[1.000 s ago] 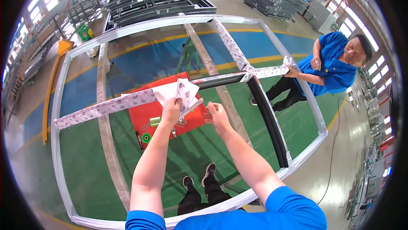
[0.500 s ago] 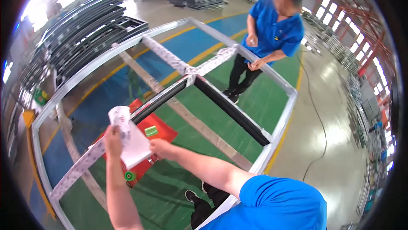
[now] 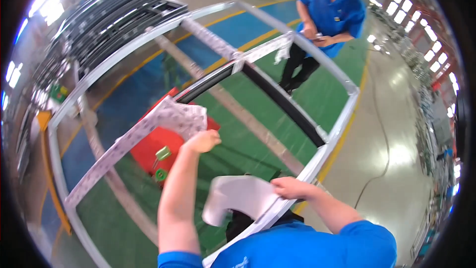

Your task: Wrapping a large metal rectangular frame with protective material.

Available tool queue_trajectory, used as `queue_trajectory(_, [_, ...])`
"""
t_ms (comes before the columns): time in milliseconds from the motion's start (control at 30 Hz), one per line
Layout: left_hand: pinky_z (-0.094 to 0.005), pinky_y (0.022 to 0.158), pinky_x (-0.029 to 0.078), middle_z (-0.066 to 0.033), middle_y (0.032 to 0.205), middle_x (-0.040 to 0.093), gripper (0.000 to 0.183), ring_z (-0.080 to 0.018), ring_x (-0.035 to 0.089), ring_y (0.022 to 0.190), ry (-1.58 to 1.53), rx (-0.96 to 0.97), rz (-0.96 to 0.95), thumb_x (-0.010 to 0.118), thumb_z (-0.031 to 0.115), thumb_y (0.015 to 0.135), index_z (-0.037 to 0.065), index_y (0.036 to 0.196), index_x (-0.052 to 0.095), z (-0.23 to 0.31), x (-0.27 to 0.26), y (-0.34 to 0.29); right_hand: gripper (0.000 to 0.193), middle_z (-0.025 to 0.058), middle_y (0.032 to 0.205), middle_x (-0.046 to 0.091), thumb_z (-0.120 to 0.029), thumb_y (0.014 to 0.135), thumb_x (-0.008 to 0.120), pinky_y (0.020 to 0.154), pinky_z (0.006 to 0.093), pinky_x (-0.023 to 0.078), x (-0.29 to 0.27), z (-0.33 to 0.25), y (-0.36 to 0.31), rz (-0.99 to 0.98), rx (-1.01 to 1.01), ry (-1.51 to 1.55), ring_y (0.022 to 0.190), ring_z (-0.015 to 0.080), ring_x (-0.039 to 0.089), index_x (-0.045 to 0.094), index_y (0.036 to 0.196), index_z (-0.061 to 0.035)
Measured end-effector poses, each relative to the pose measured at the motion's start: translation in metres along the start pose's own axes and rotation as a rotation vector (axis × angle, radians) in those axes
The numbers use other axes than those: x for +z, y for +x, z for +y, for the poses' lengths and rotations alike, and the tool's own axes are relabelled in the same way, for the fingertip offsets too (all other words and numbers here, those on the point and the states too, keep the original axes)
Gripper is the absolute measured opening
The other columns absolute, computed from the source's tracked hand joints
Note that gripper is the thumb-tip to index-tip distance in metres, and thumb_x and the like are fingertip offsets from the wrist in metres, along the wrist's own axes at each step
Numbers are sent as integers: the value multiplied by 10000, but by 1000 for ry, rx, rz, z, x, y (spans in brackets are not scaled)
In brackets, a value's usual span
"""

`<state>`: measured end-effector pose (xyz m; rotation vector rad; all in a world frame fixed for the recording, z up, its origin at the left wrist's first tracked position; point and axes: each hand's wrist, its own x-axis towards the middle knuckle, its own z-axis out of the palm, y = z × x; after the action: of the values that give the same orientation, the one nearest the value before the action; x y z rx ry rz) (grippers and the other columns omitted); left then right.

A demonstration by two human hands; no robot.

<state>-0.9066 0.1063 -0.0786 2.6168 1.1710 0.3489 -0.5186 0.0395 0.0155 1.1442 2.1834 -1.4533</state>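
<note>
The right hand (image 3: 292, 187) has its fingers closed on the edge of a white sheet (image 3: 243, 193), which curves away to the left of them (its far end is blurred) in front of the person's body. The left hand (image 3: 202, 141) has its fingers curled at the lower edge of the loose, flared end of a patterned film (image 3: 173, 114); I cannot tell whether they pinch it. From there the film runs down and to the left of those fingers, along a crossbar of a large pale frame (image 3: 333, 132). The frame's near side passes just beside the right fingers.

Below and to the left of the left fingers is a red bench (image 3: 168, 139), seen under the frame, bearing a green roll (image 3: 162, 153) and a green ring (image 3: 160, 174). Beyond the left fingers, to the right, a black strip (image 3: 282, 102) slants along another bar. Well apart from both sets of fingers, a co-worker (image 3: 332, 15) in blue stands by the far side, both hands close together.
</note>
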Motion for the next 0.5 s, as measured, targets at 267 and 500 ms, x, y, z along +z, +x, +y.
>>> queue_trajectory(267, [-286, 685, 452, -26, 859, 611, 315, -109, 550, 754, -775, -701, 315, 561, 308, 983, 23, 1091, 639, 112, 6, -14, 167, 37, 665, 580, -183, 928, 512, 507, 269, 410, 27, 56, -92, 114, 186, 636, 563, 115, 546, 562, 845, -47])
queue_trajectory(500, [-297, 814, 513, -47, 1072, 681, 286, -128, 614, 1000, -984, -988, 534, 527, 255, 993, 40, 1137, 649, 295, -10, -92, 330, -16, 771, 609, -379, 1013, 527, 538, 258, 437, 54, 102, -102, 531, 51, 967, 638, 84, 560, 624, 998, -64])
